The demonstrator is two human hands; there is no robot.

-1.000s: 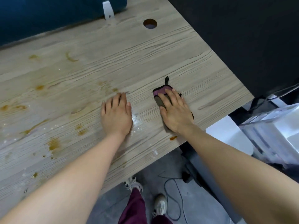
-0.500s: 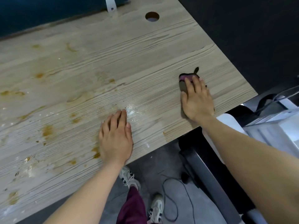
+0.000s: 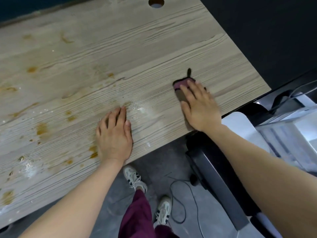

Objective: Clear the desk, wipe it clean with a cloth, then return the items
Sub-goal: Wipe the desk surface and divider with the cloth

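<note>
A light wood-grain desk [image 3: 154, 48] fills the view, marked with brown stains [image 3: 42, 128] and white specks on its left half. My right hand [image 3: 199, 107] lies flat with straight fingers on a small pink and grey cloth [image 3: 180, 91], pressing it to the desk near the right front corner. A dark loop of the cloth sticks out past my fingertips. My left hand [image 3: 114, 134] rests palm down on the desk by the front edge, fingers relaxed, holding nothing. A wet sheen [image 3: 145, 110] lies between the two hands.
A round cable hole [image 3: 156, 2] is at the desk's back edge. Right of the desk stand a black frame [image 3: 219, 177] and white plastic bins [image 3: 283, 138]. Below the edge are grey floor, a black cable [image 3: 181, 203], and my shoes and maroon trousers.
My right hand slid the cloth from the middle front of the desk toward the right corner, then back a little leftward. My left hand stayed flat near the front edge.
</note>
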